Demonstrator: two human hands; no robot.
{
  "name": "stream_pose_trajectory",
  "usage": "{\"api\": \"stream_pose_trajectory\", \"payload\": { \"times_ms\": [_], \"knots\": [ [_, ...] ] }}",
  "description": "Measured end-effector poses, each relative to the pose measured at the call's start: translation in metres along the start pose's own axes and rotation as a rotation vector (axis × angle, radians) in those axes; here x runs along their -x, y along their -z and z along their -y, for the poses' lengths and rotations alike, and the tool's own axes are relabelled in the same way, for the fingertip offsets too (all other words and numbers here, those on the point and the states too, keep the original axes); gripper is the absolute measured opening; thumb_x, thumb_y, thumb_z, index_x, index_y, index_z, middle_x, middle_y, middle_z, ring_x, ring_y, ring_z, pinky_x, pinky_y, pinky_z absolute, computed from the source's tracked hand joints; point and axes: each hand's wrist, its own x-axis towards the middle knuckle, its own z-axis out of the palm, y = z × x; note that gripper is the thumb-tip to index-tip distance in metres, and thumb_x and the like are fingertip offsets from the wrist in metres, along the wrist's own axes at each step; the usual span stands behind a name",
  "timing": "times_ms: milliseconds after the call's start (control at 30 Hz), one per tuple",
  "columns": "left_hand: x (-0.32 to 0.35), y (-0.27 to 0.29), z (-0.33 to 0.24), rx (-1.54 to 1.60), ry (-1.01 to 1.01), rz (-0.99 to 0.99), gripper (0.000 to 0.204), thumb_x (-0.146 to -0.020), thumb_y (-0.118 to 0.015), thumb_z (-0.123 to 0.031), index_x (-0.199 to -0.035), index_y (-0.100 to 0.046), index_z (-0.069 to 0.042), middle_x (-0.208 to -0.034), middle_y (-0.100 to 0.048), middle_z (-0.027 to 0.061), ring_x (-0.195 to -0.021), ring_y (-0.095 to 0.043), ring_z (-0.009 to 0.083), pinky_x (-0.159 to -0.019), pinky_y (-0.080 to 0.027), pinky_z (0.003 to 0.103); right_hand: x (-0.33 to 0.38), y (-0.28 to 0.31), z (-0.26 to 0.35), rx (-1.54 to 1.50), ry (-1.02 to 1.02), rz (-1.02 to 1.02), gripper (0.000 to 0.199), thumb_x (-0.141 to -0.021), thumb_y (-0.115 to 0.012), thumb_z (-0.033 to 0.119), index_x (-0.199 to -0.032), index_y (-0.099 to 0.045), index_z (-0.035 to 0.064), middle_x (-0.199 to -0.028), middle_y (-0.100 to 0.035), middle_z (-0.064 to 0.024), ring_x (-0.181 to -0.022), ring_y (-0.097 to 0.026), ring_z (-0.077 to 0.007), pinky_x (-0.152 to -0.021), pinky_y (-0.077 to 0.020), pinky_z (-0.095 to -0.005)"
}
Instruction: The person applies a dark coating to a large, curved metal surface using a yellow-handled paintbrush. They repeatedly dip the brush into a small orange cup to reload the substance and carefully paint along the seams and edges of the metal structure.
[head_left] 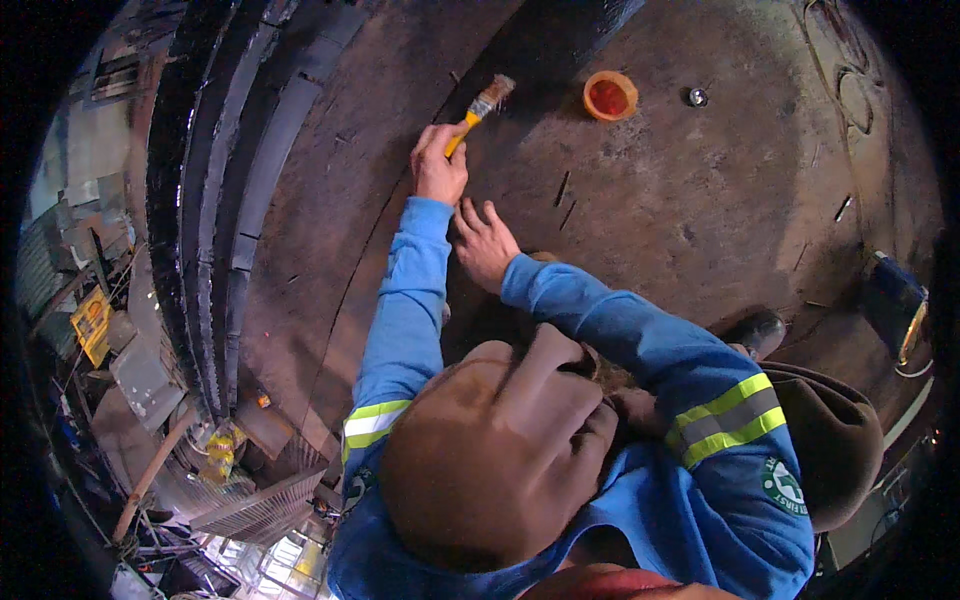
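My left hand (440, 168) is closed around the yellow handle of a paintbrush (488, 98). Its brown bristles point up and to the right, away from me, over the dark brown floor surface. Just below and to the right, my right hand (487, 245) has its fingers apart and holds nothing. It seems to lean on the surface beside my left wrist, though the contact is hard to make out. Beyond the hands, to the right of the brush, stands an orange tub (610, 96) with red-orange paint in it.
Long dark metal beams (260, 150) run along the left. Farther left lies cluttered scrap with a yellow sign-like piece (92, 325). A small shiny round metal piece (697, 97) sits right of the tub. Cables (855, 100) and a blue box-like object (895, 305) are at the right.
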Motion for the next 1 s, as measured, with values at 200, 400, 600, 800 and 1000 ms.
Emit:
{"api": "stream_pose_trajectory", "payload": {
  "times_ms": [200,400,600,800,1000],
  "knots": [
    [0.054,0.029,-0.001,-0.022,-0.003,0.192,0.027,-0.072,-0.063,0.006,-0.098,-0.063,-0.003,-0.094,-0.061,0.0158,-0.088,-0.060,0.0343,-0.076,-0.048,0.038,0.005,-0.001,-0.001,-0.038,-0.042,0.016,0.033,-0.089,-0.045,0.032,-0.106,-0.068,0.0153,-0.135,-0.041,-0.0212,-0.131,-0.030,-0.0356,-0.103,-0.0232,-0.0529],
    [-0.011,-0.004,-0.019,-0.041,-0.039,0.056,0.026,-0.075,-0.064,0.001,-0.101,-0.062,-0.003,-0.094,-0.060,0.0153,-0.089,-0.059,0.0341,-0.076,-0.047,0.037,0.002,0.003,0.001,-0.056,-0.001,0.013,0.034,-0.089,-0.045,0.031,-0.109,-0.066,0.0142,-0.136,-0.041,-0.0195,-0.131,-0.031,-0.0349,-0.102,-0.0241,-0.0523],
    [0.028,0.018,-0.017,-0.066,-0.057,0.165,0.026,-0.075,-0.061,0.005,-0.098,-0.063,-0.005,-0.090,-0.056,0.0159,-0.083,-0.058,0.0347,-0.072,-0.048,0.039,0.006,0.000,-0.001,-0.036,-0.018,0.051,0.034,-0.089,-0.047,0.032,-0.113,-0.064,0.0158,-0.136,-0.042,-0.0174,-0.130,-0.031,-0.0341,-0.102,-0.0250,-0.0519],
    [-0.005,-0.007,-0.043,-0.147,-0.115,0.106,0.026,-0.074,-0.059,0.005,-0.098,-0.062,-0.005,-0.093,-0.057,0.0160,-0.087,-0.059,0.0346,-0.073,-0.048,0.040,0.000,-0.003,0.001,-0.089,0.020,0.036,0.035,-0.089,-0.046,0.032,-0.116,-0.063,0.0169,-0.135,-0.044,-0.0140,-0.130,-0.032,-0.0318,-0.103,-0.0237,-0.0523],
    [0.028,0.026,-0.036,-0.160,-0.010,0.197,0.027,-0.077,-0.058,0.003,-0.102,-0.062,-0.004,-0.094,-0.061,0.0165,-0.088,-0.061,0.0343,-0.077,-0.049,0.039,0.005,-0.002,-0.006,-0.059,-0.035,0.009,0.039,-0.091,-0.043,0.034,-0.115,-0.062,0.0107,-0.134,-0.043,-0.0160,-0.130,-0.031,-0.0315,-0.103,-0.0244,-0.0513]
  ]
}}
